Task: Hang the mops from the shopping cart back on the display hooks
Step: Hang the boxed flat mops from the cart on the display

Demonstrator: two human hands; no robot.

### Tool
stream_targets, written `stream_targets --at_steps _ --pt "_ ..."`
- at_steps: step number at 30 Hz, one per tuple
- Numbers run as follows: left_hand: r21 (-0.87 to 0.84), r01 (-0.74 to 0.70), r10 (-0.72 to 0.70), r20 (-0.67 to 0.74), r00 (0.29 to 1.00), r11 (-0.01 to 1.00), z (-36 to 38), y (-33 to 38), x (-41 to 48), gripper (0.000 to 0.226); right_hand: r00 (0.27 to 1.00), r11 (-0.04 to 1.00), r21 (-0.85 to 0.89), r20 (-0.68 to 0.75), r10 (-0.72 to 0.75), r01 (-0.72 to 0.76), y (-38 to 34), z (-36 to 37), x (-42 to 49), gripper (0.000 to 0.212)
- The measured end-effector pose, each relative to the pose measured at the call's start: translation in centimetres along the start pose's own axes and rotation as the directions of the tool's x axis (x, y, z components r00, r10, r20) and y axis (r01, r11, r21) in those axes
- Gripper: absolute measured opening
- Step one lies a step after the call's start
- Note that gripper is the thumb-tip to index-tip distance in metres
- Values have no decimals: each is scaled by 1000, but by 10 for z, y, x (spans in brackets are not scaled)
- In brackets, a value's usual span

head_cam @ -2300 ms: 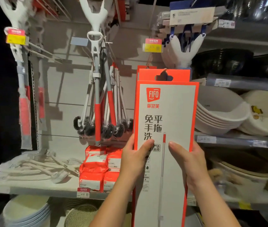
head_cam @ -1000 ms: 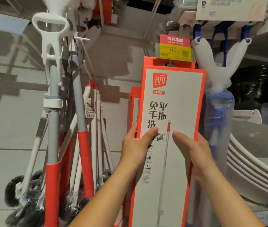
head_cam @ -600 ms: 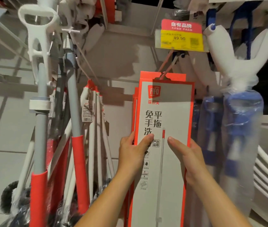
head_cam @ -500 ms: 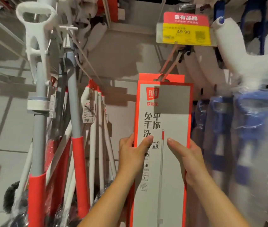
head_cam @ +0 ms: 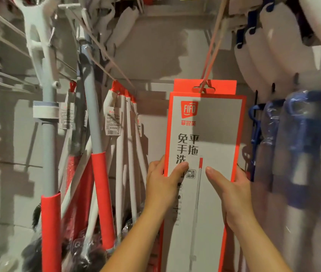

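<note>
Shop display wall, hook rails. Item: boxed mop (head_cam: 204, 146), upright, clasped at both edges by left hand (head_cam: 163, 187) and right hand (head_cam: 232, 191), thumbs on its front. Above the grip, the display hook (head_cam: 210, 55) appears to be threaded through its hang-hole. Advice: slide fully back, release gently. Crowding it: red-handled mops (head_cam: 100, 183) to the left, blue wrapped mops (head_cam: 297, 144) to the right.

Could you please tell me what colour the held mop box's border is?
Orange-red, around the white front of the mop box; head view.

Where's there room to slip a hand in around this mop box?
Bare back panel shows between the white handles and the mop box, and above it beside the hook wires. Crowded: blue bagged mops close on the right, red-grip poles left.
</note>
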State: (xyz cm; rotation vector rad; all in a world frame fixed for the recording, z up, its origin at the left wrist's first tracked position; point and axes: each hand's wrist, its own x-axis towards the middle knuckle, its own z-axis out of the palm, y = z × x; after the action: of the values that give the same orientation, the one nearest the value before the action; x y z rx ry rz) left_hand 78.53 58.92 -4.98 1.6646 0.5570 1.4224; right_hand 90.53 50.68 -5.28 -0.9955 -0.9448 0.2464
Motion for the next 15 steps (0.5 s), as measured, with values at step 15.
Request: stream_targets --at_steps 15 --pt "-12 13 -13 1 1000 1000 -22 -20 -38 40 1000 983 -182 -4 -17 16 13 8 -43 44"
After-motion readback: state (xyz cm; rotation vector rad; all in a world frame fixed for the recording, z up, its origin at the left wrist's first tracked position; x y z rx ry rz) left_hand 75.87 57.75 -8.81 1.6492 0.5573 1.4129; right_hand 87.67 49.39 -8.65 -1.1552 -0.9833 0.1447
